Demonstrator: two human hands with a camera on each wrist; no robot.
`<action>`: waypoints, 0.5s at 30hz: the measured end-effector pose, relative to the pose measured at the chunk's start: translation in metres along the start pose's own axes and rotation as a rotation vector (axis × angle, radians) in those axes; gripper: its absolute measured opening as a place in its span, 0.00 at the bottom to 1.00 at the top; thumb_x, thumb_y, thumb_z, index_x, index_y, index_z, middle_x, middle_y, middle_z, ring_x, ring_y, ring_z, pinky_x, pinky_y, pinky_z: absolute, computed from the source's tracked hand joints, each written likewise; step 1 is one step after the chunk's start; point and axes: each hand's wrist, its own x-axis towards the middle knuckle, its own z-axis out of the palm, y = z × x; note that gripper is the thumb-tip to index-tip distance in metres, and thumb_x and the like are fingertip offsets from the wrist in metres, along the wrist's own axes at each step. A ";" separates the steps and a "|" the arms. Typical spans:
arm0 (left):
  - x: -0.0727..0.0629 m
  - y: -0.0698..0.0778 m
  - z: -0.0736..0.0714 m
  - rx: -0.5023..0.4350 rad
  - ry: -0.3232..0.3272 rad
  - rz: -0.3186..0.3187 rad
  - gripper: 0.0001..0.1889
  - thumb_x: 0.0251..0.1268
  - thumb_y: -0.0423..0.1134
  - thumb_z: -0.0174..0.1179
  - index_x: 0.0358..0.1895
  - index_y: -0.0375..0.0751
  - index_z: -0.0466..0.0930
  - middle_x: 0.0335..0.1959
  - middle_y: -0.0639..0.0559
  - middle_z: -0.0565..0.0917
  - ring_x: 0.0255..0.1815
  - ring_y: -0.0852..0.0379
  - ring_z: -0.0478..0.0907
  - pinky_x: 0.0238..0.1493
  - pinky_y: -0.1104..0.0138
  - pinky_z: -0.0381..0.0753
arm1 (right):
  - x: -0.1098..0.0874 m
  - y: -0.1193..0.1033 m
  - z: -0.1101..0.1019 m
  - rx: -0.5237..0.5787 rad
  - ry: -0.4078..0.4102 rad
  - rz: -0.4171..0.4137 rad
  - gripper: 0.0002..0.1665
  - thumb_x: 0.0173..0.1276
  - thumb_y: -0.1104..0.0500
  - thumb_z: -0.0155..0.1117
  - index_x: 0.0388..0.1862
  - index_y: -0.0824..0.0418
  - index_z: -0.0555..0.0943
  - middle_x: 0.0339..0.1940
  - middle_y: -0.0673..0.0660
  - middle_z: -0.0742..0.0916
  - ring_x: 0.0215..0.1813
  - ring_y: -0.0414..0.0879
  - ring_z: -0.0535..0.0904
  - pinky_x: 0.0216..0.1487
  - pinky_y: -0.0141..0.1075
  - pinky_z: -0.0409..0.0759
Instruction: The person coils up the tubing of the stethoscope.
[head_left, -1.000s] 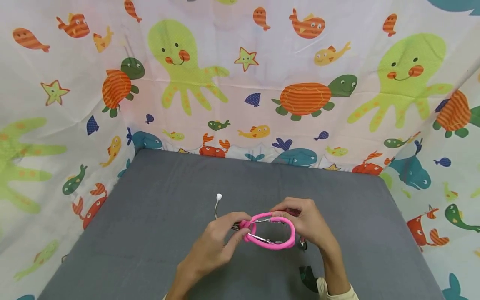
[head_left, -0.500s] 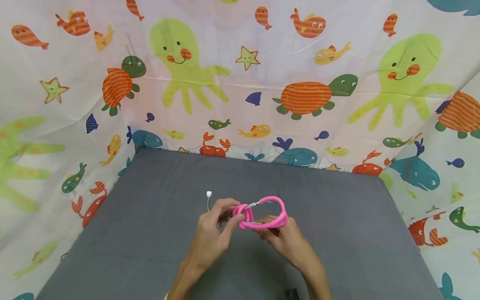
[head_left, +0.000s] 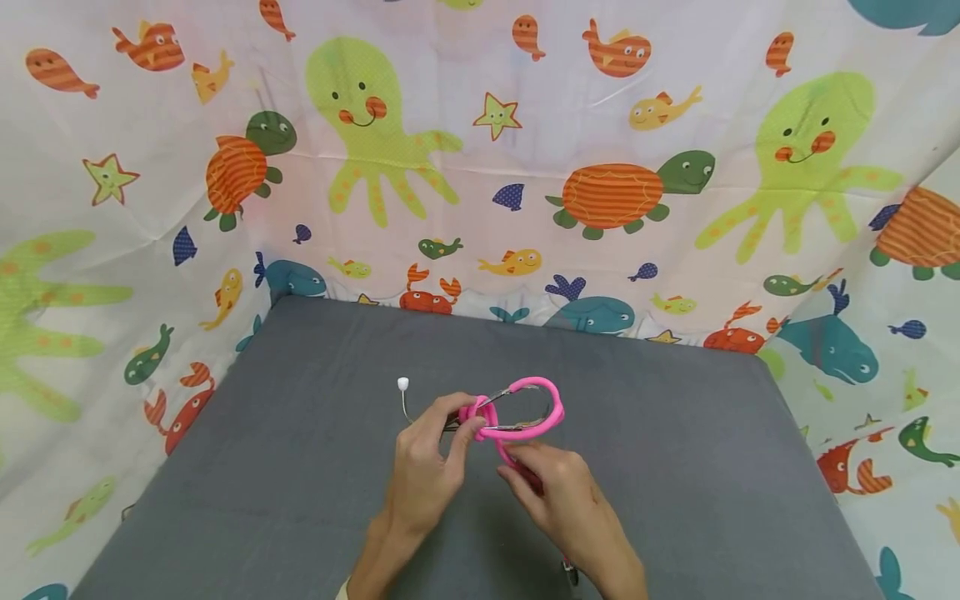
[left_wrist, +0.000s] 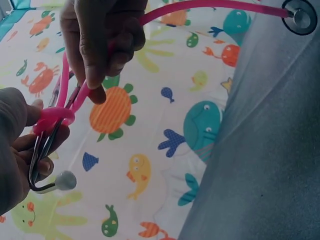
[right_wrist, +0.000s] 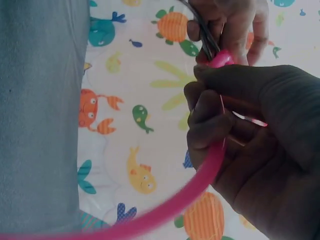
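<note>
A stethoscope with pink tubing (head_left: pixel 557 408) is held up over the grey table, its tube bent into a loop and wrapped around the metal ear tubes (left_wrist: pixel 34 167). My left hand (head_left: pixel 423 462) pinches the wrapped part between thumb and fingers. One white eartip (head_left: pixel 402 384) sticks out beyond that hand. Below the loop, my right hand (head_left: pixel 573 500) grips the tubing, fingers curled around it in the right wrist view. From there the free tube (right_wrist: pixel 180 195) runs on to the round chestpiece (left_wrist: pixel 301 19), which hangs below my right hand in the head view.
Grey cloth covers the table (head_left: pixel 315 417). A white curtain (head_left: pixel 465 175) printed with sea animals rises along the back and both sides of it.
Both hands have shifted left with the stethoscope. My right hand has gone from the loop's far right side to beneath it, where a length of tube now shows between hand and loop.
</note>
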 end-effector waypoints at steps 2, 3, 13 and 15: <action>0.000 0.000 0.002 0.032 0.017 0.015 0.15 0.62 0.27 0.72 0.51 0.34 0.83 0.38 0.48 0.87 0.36 0.57 0.87 0.47 0.71 0.88 | 0.000 -0.005 0.001 -0.035 -0.007 -0.001 0.11 0.62 0.64 0.79 0.39 0.56 0.85 0.25 0.45 0.78 0.28 0.30 0.68 0.30 0.24 0.75; 0.000 0.000 0.003 0.046 0.023 0.023 0.15 0.62 0.28 0.72 0.51 0.34 0.83 0.38 0.48 0.87 0.36 0.57 0.87 0.47 0.71 0.88 | 0.001 -0.007 0.002 -0.064 -0.011 -0.007 0.12 0.61 0.64 0.80 0.40 0.57 0.84 0.25 0.46 0.78 0.28 0.30 0.69 0.31 0.24 0.76; 0.003 0.006 0.008 0.310 0.071 0.072 0.20 0.53 0.39 0.79 0.47 0.35 0.85 0.31 0.49 0.87 0.28 0.58 0.82 0.33 0.71 0.81 | 0.005 -0.021 0.001 -0.306 -0.020 -0.112 0.22 0.54 0.65 0.84 0.48 0.61 0.87 0.30 0.47 0.84 0.30 0.35 0.75 0.36 0.26 0.82; 0.003 0.006 0.009 0.340 0.080 0.103 0.19 0.51 0.39 0.80 0.44 0.36 0.86 0.28 0.50 0.86 0.26 0.58 0.80 0.30 0.70 0.78 | 0.007 -0.022 -0.003 -0.331 -0.041 -0.111 0.22 0.54 0.65 0.84 0.48 0.59 0.87 0.32 0.47 0.85 0.30 0.36 0.77 0.37 0.28 0.83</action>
